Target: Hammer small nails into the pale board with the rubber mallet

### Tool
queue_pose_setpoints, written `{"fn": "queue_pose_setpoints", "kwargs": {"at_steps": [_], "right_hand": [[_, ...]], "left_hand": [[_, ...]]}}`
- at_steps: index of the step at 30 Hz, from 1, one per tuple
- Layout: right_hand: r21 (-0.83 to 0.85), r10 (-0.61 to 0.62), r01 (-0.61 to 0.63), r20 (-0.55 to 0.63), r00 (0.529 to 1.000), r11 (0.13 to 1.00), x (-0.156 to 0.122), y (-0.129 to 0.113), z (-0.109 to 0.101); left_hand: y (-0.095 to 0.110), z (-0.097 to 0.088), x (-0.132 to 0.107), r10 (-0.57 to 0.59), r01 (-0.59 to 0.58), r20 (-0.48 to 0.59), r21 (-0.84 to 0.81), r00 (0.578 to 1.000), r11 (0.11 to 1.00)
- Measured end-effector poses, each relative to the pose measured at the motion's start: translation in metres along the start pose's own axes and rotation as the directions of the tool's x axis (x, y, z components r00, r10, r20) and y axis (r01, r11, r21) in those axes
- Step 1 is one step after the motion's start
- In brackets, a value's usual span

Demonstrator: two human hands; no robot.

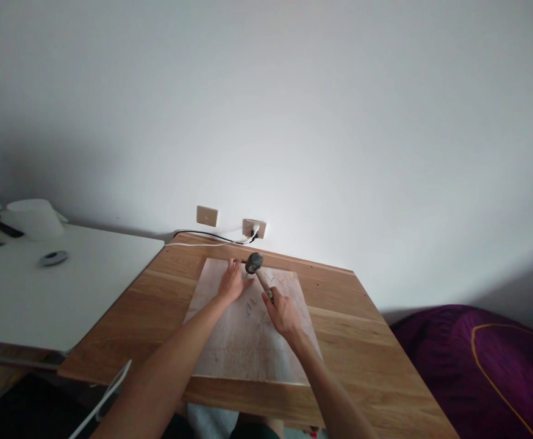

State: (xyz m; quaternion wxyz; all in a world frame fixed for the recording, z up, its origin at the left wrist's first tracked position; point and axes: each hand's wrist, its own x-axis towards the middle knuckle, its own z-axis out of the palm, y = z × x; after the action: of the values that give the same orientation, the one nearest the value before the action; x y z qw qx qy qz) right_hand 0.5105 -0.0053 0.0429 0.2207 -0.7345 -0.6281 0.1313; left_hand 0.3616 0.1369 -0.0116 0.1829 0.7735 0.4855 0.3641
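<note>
My right hand point(282, 312) is closed round the wooden handle of a hammer point(253, 263), whose dark head is up near the far part of a pale board point(243, 353). The fingertips of my left hand point(232, 280) are drawn together just left of that head; a short dark piece shows between them and the head, too small to name. My left thumb points toward the hammer. Several thin dark bits, which look like nails, lie on the board between and beyond my hands.
Under the board is a wooden table point(353, 341). Cables point(202, 245) run along its back edge to a wall socket point(254, 228). At left, a white table point(88, 274) carries a paper roll point(35, 219), a small grey-white object point(53, 258) and tools. A purple beanbag-like thing point(449, 353) sits at right.
</note>
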Motion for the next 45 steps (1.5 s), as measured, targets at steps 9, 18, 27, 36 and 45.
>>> {"fn": "queue_pose_setpoints", "kwargs": {"at_steps": [9,18,27,36,45], "right_hand": [[-0.099,0.023,-0.017,0.061,0.998,0.995,0.008,-0.008,-0.012],[0.073,0.135,-0.135,0.008,0.991,0.988,-0.035,0.023,-0.020],[-0.049,0.134,-0.131,0.077,0.988,0.990,-0.048,0.025,-0.018],[-0.100,0.142,-0.135,0.063,0.988,0.986,-0.049,0.023,-0.016],[-0.097,0.166,-0.160,0.057,0.984,0.982,-0.049,0.022,-0.017]], "left_hand": [[-0.007,0.006,0.000,0.038,-0.038,-0.030,-0.020,0.999,0.999],[0.002,-0.005,-0.001,0.129,-0.127,-0.166,0.020,0.978,0.992],[0.031,-0.051,-0.026,0.590,-0.711,0.492,0.089,0.640,0.697],[0.051,-0.048,-0.023,0.634,-0.798,0.575,0.053,0.516,0.601],[-0.011,-0.053,0.017,0.064,-0.052,0.055,-0.201,0.996,0.978]]}}
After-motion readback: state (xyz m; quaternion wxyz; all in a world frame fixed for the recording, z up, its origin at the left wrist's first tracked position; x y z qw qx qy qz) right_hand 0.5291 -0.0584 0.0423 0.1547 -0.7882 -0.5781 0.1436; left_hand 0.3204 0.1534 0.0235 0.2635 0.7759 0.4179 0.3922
